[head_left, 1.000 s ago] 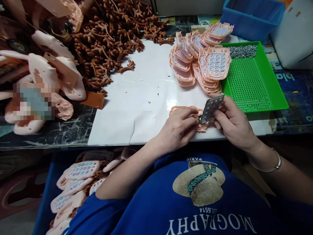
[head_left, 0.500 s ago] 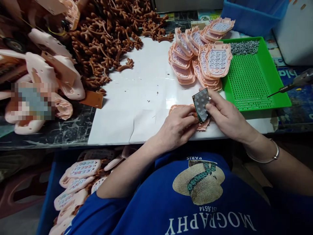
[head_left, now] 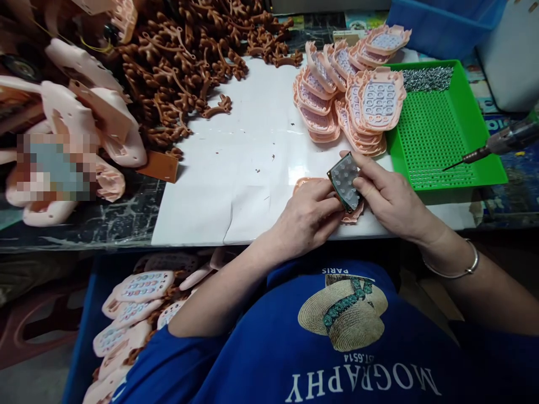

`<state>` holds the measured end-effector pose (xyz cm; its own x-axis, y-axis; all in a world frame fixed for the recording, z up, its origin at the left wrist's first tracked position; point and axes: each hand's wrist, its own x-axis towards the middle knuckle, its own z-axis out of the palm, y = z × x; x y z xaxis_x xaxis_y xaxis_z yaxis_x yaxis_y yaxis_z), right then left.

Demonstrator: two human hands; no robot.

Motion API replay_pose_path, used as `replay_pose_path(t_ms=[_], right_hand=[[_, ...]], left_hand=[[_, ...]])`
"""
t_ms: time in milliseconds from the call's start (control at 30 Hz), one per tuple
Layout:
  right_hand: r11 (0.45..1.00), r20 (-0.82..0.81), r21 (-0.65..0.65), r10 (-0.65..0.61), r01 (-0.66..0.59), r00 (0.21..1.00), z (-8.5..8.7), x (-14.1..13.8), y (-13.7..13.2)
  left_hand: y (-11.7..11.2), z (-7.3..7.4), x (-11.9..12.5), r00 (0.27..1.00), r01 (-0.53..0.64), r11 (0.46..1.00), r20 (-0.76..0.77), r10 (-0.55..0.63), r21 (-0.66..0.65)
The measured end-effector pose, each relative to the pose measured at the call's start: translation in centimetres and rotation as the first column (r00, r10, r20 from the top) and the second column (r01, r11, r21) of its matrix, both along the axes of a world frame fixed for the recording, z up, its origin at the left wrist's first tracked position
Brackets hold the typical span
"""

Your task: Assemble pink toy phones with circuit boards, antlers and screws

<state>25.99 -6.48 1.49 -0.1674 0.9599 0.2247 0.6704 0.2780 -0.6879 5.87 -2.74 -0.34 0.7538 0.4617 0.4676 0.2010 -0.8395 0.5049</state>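
Note:
My right hand [head_left: 389, 199] pinches a small grey keypad board [head_left: 346, 180] dotted with pale bumps, tilted above a pink plastic shell [head_left: 353, 213] that lies on the white sheet [head_left: 252, 163] at the table's near edge. My left hand [head_left: 309, 216] is curled over the left part of that shell, fingertips touching the board's lower edge. Most of the shell is hidden under both hands.
Stacked pink shells with keypads [head_left: 349, 90] sit behind my hands. A green perforated tray [head_left: 438, 134] holds screws [head_left: 427, 78] at its back. A powered screwdriver [head_left: 501, 140] hangs at right. Brown rubber parts [head_left: 189, 62] pile at back left, pink housings [head_left: 84, 123] at left, a blue bin [head_left: 126, 320] below.
My right hand brought the grey board leftward and down from near the tray to over the shell. The screwdriver swung into view at right. The left hand stayed on the shell.

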Motion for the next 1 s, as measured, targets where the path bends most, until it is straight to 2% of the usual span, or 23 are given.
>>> replay_pose_path(t_ms=[133,333,533,700,867,1000], right_hand=[[1.000,-0.034,-0.004,0.024,-0.024,0.999,-0.20,0.00,-0.04],[0.995,-0.081,0.033,-0.087,0.090,0.993,-0.51,-0.38,-0.35],[0.994,-0.021,0.079,-0.067,0.069,0.998,-0.53,-0.47,-0.22],[0.993,-0.064,0.076,-0.089,0.094,0.994,-0.61,-0.56,-0.32],[0.993,-0.107,0.002,-0.116,0.117,0.987,-0.74,-0.53,-0.47],[0.992,-0.084,0.059,-0.108,0.114,0.991,-0.59,-0.64,-0.49]], left_hand=[[-0.01,0.08,-0.03,1.000,-0.002,1.000,0.003,0.002,-0.006],[0.02,0.11,-0.04,1.000,0.005,1.000,0.013,-0.005,-0.019],[-0.01,0.05,-0.07,1.000,0.000,1.000,0.030,0.001,-0.010],[-0.04,0.19,-0.12,0.999,0.005,1.000,0.043,-0.005,-0.007],[0.00,0.48,-0.31,1.000,0.012,1.000,-0.013,-0.013,-0.021],[-0.12,0.56,-0.56,0.997,0.001,1.000,-0.079,0.000,0.012]])
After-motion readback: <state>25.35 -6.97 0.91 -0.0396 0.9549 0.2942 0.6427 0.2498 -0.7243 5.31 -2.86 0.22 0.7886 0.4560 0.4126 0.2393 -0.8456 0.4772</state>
